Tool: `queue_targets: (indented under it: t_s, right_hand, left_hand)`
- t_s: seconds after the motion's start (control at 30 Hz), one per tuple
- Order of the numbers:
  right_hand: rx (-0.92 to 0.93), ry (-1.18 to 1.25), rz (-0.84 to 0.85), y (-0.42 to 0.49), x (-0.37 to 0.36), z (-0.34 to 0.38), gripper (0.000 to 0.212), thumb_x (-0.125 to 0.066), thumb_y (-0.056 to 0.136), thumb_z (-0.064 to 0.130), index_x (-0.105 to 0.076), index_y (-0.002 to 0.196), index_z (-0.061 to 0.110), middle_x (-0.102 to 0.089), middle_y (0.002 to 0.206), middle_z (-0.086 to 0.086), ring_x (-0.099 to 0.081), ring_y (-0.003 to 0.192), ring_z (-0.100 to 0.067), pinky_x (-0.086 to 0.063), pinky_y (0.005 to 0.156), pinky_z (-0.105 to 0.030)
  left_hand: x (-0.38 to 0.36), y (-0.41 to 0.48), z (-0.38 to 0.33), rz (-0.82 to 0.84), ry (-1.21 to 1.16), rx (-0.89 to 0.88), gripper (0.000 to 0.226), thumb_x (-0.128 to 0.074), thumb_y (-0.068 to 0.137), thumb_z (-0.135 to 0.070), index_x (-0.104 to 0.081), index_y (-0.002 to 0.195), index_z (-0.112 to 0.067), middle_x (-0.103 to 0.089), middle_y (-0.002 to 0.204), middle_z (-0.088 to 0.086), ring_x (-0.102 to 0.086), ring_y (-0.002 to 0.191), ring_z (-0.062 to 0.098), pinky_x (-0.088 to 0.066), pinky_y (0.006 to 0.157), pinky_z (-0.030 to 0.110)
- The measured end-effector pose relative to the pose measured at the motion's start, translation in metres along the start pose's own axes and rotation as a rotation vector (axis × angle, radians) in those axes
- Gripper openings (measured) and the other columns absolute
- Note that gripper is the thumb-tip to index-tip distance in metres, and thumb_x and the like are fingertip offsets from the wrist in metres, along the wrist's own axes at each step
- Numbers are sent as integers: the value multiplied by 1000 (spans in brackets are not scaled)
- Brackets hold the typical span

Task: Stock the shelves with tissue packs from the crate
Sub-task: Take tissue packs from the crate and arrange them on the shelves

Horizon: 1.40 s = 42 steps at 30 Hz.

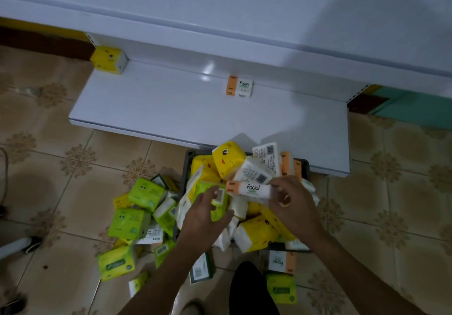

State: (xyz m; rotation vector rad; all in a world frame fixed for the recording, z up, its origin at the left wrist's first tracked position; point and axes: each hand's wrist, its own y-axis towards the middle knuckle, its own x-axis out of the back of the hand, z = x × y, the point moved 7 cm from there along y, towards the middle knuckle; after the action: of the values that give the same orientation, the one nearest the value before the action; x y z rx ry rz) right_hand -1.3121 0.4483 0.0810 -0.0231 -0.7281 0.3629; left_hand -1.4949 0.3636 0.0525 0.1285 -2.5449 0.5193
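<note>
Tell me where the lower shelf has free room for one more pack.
The lower shelf is bare between the yellow pack in its back left corner and the Facial pack at the back, along its front left, and right of the Facial pack. Crowded: the crate and the floor left of it, with green packs.

Shop: white metal display shelf [186,104] on tiled floor [61,172], slotted uprights [359,93], tissue packs [239,87] for stocking.

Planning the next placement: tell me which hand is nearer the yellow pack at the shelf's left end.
Left. The left hand is over the crate, below and right of the yellow pack; the right hand is farther right, holding a Facial pack.
</note>
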Motion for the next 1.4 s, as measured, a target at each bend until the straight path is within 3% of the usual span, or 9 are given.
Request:
queue_targets:
  t_s: [0.07, 0.2, 0.37, 0.47, 0.6, 0.73, 0.93, 1.1, 1.4]
  right_hand:
    - [133, 51, -35, -2, 19, 26, 18, -61, 84, 2, -61, 96, 15, -47, 104, 6, -54, 92, -2, -45, 70, -4]
    - [289, 66, -115, -6, 36, 63, 35, -58, 77, 0, -54, 96, 28, -43, 118, 5, -45, 115, -7, -47, 79, -8]
    - [233, 149, -115, -14, 27, 71, 34, -67, 71, 17, -52, 99, 29, -46, 126, 6, -43, 126, -12, -53, 89, -35]
    - [161, 270, -124, -19, 24, 73, 38, -73, 70, 28, -52, 101, 34, -46, 127, 12, -44, 124, 0, -50, 88, -18]
    - [28, 411, -86, -10, 20, 66, 64, -76, 74, 4, -46, 118, 39, -53, 124, 16, -51, 112, 8, -48, 80, -10]
    - [-34, 462, -91, 30, 10, 38, 50, -73, 76, 6, -58, 109, 40, -63, 116, 8, -61, 103, -6, -53, 71, -17]
    - [53, 381, -252, 120, -4, -26, 47, -73, 77, 13, -58, 117, 31, -63, 105, 15, -61, 89, 8, -51, 72, -11]
    - [61, 234, -389, 203, -8, -100, 49, -75, 77, 19, -59, 123, 19, -61, 112, 6, -58, 96, -7, -44, 86, -19]
    - [-62, 73, -366, 345, -12, -184, 52, -79, 72, 15, -60, 121, 12, -60, 123, -9, -57, 111, -23, -44, 99, -34]
  left_hand:
    - [21, 4, -11, -40, -105, 14, 66, -62, 86, -36, -26, 142, -35, -45, 126, -8, -55, 93, 4, -48, 76, 27]
    - [51, 1, -50, -65, -254, -114, 58, -62, 84, -32, -31, 127, -54, -55, 110, -33, -56, 95, -11, -47, 73, 10]
    - [66, -6, -60, -115, -364, -168, 57, -65, 69, -42, -47, 123, -33, -62, 113, -18, -62, 100, 7, -53, 84, 29]
    - [69, -7, -58, -139, -371, -163, 48, -67, 70, -28, -48, 114, -32, -63, 107, -16, -65, 95, 7, -56, 81, 34]
    - [70, 3, -56, -157, -350, -204, 43, -65, 74, -33, -47, 113, -33, -63, 106, -15, -65, 91, 7, -56, 78, 35]
    - [63, 46, -54, -153, -333, -265, 41, -67, 72, -47, -45, 108, -47, -64, 106, -16, -65, 92, 8, -56, 77, 38]
    - [40, 122, -26, -219, -254, -379, 46, -71, 79, -36, -42, 115, -36, -52, 113, -23, -58, 103, 1, -48, 86, 20]
    - [15, 150, 5, -228, -245, -453, 51, -60, 70, -45, -45, 118, -36, -56, 117, -21, -57, 100, -7, -47, 84, 12]
    - [-8, 194, 28, -189, -123, -505, 59, -54, 57, -65, -51, 112, -42, -56, 110, -33, -54, 106, -10, -46, 84, 10]
